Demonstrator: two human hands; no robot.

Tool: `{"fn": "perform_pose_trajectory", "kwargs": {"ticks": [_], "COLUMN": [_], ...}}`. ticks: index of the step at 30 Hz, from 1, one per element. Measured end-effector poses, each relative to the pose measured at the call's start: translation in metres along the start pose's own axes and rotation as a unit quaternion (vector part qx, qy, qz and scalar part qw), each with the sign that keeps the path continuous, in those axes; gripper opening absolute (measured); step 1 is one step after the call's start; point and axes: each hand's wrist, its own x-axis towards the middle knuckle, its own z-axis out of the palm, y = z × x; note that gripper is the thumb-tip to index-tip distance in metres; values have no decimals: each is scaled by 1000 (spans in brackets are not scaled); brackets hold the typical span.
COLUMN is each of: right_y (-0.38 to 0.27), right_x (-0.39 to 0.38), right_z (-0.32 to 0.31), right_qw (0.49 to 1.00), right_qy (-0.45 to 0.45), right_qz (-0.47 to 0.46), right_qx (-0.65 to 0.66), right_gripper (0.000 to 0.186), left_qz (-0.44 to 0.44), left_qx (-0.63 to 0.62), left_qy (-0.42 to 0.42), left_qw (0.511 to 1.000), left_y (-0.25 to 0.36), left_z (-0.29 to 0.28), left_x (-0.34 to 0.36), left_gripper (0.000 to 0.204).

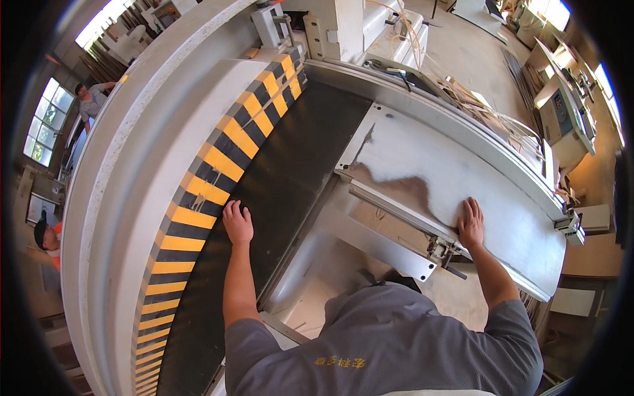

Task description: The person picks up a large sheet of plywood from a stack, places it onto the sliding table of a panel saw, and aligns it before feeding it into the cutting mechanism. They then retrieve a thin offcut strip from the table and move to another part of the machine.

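Observation:
My left hand rests on the black conveyor belt, right beside the yellow and black striped edge of a large grey machine. Its fingers are slightly bent and apart, and I see nothing in it. Farther right, my right hand lies flat near the inner edge of a silver metal side table, with its fingers stretched out and no object under them that I can see. A wavy brown patch marks the tabletop to the left of that hand.
A metal rail and a flat bracket stick out beside the side table. Wood strips and thin hoses lie behind it. A control panel stands at the far right. Two people are beyond the machine at left.

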Motion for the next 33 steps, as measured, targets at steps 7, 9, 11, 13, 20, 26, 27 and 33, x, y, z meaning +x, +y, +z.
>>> {"fn": "perform_pose_trajectory", "kwargs": {"ticks": [7, 9, 11, 13, 20, 26, 27, 33], "right_y": [4, 6, 7, 6, 4, 17, 20, 33], "right_x": [3, 4, 3, 2, 4, 2, 1, 4], "right_z": [8, 11, 12, 10, 17, 24, 26, 37], "right_qw": [1000, 1000, 1000, 1000, 1000, 1000, 1000, 1000], "right_qy": [-6, -5, -5, -9, -23, -18, -12, -2], "right_qz": [-4, -3, -1, 6, -3, 4, -1, -5], "right_qx": [-11, -13, -16, -8, -11, -6, -11, 7], "right_gripper": [62, 62, 62, 62, 61, 62, 62, 62], "left_qz": [43, 58, 94, 78, -199, -90, -92, -38], "left_qx": [-12, -6, 39, 57, 116, 106, 83, 8], "left_qy": [-28, -43, -72, -95, -120, 24, 16, -8], "left_qw": [999, 997, 992, 991, 966, 990, 992, 999], "left_y": [-5, -4, -2, -1, -23, 15, 30, 95], "left_z": [22, 27, 31, 36, 62, 59, 52, 14], "left_x": [24, 30, 39, 50, 73, -18, -40, -201], "left_gripper": [41, 46, 57, 61, 69, 54, 49, 35]}}
